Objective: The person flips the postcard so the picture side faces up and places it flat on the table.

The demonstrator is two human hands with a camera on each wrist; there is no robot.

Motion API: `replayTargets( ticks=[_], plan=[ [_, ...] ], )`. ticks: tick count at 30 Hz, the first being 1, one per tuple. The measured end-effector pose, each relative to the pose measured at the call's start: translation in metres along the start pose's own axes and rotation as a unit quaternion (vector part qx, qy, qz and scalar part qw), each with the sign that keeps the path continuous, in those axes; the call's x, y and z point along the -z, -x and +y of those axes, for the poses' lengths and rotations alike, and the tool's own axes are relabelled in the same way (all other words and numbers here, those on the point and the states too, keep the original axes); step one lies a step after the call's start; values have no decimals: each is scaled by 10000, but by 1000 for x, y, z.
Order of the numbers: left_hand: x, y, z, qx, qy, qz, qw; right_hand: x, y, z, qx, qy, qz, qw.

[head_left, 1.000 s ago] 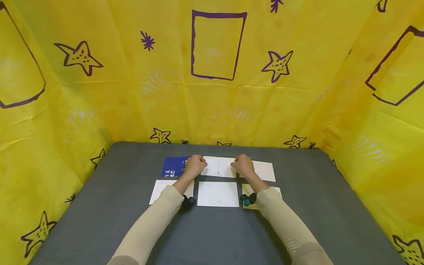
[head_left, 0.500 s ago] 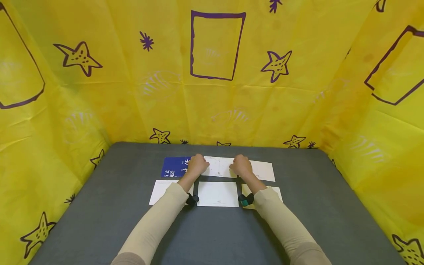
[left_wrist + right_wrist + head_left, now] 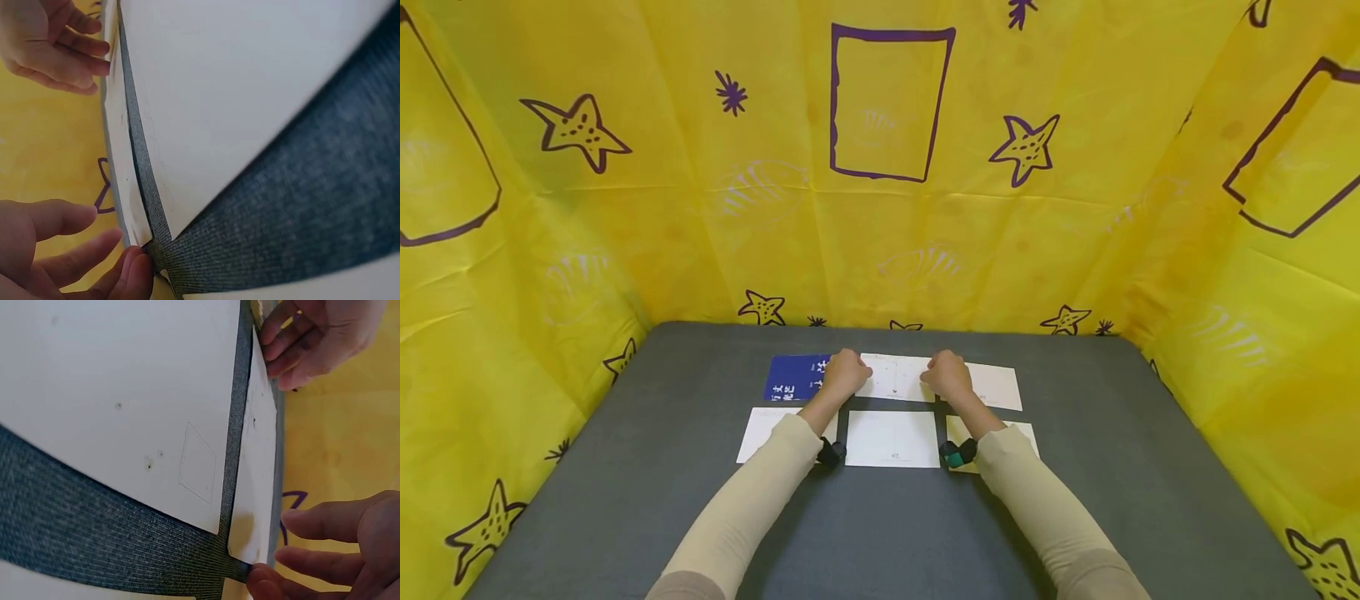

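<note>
Both hands are at the short sides of the white card in the middle of the far row, which lies flat. My left hand is at its left end. In the left wrist view, fingertips of the left hand touch the card's near corner, the other fingers loosely spread. My right hand is at the right end. The right wrist view has the right hand with a fingertip at that card's corner, its remaining fingers relaxed and apart.
Left of it lies a blue card with white characters; right, another white card. The nearer row has white cards left and middle, and a cream card right. Yellow cloth encloses the grey table.
Both hands moved slightly, their fingers shifting at the ends of the middle far card between one second and half a second ago. The cards stay in place.
</note>
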State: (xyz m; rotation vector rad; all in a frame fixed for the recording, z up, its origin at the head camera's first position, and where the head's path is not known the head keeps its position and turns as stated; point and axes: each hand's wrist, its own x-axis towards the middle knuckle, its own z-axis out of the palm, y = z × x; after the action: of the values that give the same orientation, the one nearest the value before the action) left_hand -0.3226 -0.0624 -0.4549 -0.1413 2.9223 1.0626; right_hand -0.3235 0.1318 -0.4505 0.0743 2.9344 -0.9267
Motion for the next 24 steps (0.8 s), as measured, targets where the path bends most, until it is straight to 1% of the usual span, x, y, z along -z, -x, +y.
replayTargets(
  ticks=[8,11,17,21,24],
  plan=[
    [0,-2,-4,-64,172,-33,9998,1,-1,3,-33,47,-9,10000],
    [0,-2,-5,-113,232,-14,9997,2,-1,6,30,-138,40,9999],
    [0,0,-6,-59,331,75,9994,0,-1,12,134,-608,243,9978],
    [0,0,-7,-21,392,96,9992,0,-4,14,51,-843,158,9963],
    [0,0,-9,6,456,136,9989,1,-6,16,117,-908,55,9958]
  ],
)
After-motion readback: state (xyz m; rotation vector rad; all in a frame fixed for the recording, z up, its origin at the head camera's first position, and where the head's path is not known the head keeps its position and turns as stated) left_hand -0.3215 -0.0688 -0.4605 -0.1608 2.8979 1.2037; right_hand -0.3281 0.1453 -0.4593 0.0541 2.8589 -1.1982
